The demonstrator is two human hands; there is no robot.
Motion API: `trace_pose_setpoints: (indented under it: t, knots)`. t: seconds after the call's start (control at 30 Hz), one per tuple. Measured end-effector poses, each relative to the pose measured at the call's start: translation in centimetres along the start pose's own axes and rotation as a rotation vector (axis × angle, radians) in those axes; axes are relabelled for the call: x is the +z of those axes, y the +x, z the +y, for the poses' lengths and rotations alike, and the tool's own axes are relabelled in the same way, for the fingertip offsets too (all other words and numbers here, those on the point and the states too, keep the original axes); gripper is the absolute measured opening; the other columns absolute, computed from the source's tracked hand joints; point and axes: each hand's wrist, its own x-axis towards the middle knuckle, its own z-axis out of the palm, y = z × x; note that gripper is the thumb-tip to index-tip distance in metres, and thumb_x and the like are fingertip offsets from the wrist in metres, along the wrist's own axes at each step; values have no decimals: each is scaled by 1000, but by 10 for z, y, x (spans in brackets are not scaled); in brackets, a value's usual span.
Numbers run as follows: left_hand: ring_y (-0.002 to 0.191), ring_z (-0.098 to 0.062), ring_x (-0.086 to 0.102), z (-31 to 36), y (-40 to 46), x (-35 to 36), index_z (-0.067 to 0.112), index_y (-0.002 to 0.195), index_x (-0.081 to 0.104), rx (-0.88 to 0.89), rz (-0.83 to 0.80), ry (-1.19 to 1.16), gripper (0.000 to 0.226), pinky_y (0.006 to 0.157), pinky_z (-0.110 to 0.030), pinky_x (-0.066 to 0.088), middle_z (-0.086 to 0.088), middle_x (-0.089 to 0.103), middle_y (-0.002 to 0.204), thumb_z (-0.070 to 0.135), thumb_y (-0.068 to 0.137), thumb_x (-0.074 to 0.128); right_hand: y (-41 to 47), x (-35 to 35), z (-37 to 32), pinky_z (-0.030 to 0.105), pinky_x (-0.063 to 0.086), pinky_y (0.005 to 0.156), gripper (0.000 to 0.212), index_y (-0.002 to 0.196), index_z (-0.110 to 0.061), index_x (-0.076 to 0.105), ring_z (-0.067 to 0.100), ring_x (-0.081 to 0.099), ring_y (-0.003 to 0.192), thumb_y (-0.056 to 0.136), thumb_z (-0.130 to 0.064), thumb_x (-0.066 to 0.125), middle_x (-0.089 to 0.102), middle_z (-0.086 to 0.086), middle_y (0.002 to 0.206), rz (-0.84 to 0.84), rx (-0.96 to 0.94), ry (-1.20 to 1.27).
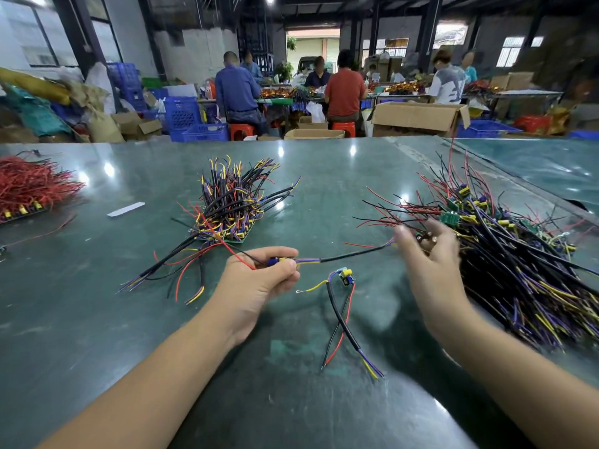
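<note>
The loose cable [343, 306] lying flat on the surface [97, 335] is your marker. Around it and on its near side the glossy, dark green surface gives you open room to move. Beyond it and to the left stands a middle heap [230, 202] of black, red, yellow and purple wires, bristling upward, with stray ends fanning out toward you. To its right a larger right heap [518, 254] of the same thin, sleeved wires with small green boards crowds in. Far left of it, a mass of red wires [29, 183] lies by the surface's left side, and a flat white strip [126, 209] lies apart from both heaps.

Your left hand [259, 280] sits just left of the loose cable, palm turned up. Its fingers [285, 254] are curled and pinch the small blue and yellow part of a cable [353, 254]. That cable, black and smooth, stretches above the surface just beyond the loose one, toward your right hand [431, 254].

Your right hand is raised at the near edge of the right heap, fingers bent. It is blurred, so you cannot tell whether it grips anything.
</note>
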Motion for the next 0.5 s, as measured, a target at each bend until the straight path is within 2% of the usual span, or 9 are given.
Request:
trace_pose_setpoints:
  t: [0.03,0.07,0.13,0.17,0.23,0.3,0.33,0.43,0.5]
  knots:
    - [51,-9,62,-1,0,0,8,78,70,20,-1,65,22,56,-17,54,-1,63,59,-11,82,60,-3,-3,0,18,17,106,53,134,-10,42,23,35,128,91,-35,59,42,6,137,56,-246,-218]
    - [52,-9,63,-2,0,1,8,78,70,31,-24,117,22,56,-17,54,0,62,57,-11,82,61,-7,-3,-2,20,14,109,54,134,-6,44,24,33,130,90,-32,58,42,7,137,56,-501,-353]
    - [54,-9,64,-3,-3,4,9,80,71,45,-103,150,22,57,-17,53,2,62,57,-11,81,62,-16,1,-8,31,27,107,43,123,-6,56,28,46,119,88,-30,55,54,5,128,-111,-855,-500]
    - [56,-9,64,-4,-4,5,11,82,72,51,-134,134,22,58,-17,54,2,63,58,-10,80,64,-21,5,-8,34,36,101,36,118,-8,61,28,52,111,88,-27,55,60,3,121,-229,-944,-551]
    - [58,-10,65,-2,-4,6,14,87,73,48,-169,56,21,60,-19,55,2,64,63,-1,73,70,-28,12,-10,37,51,81,26,112,-11,66,26,61,95,89,-20,58,66,0,108,-391,-977,-588]
    - [63,-13,67,0,-2,4,17,98,70,19,-187,-27,39,60,-20,55,-1,68,71,7,61,79,-30,12,-11,36,54,61,24,112,-12,67,25,65,81,91,-15,55,68,0,94,-408,-927,-551]
    - [71,-14,69,0,-1,2,19,106,67,2,-194,-43,53,61,-21,55,-2,71,79,6,58,84,-29,9,-11,36,54,58,25,113,-12,68,25,66,78,92,-14,54,68,1,91,-368,-885,-519]
    - [98,-17,69,-1,0,-1,30,124,53,-6,-214,-9,67,69,-24,55,6,70,111,13,64,76,-15,-7,-18,40,55,70,23,112,-9,68,27,68,85,91,-5,59,71,5,97,-97,-737,-450]
    - [102,-21,68,-1,1,-1,31,126,50,-4,-206,8,69,71,-25,56,7,66,119,16,64,75,5,-27,-23,37,51,79,22,113,-6,67,30,66,92,94,-7,56,71,10,102,125,-624,-464]
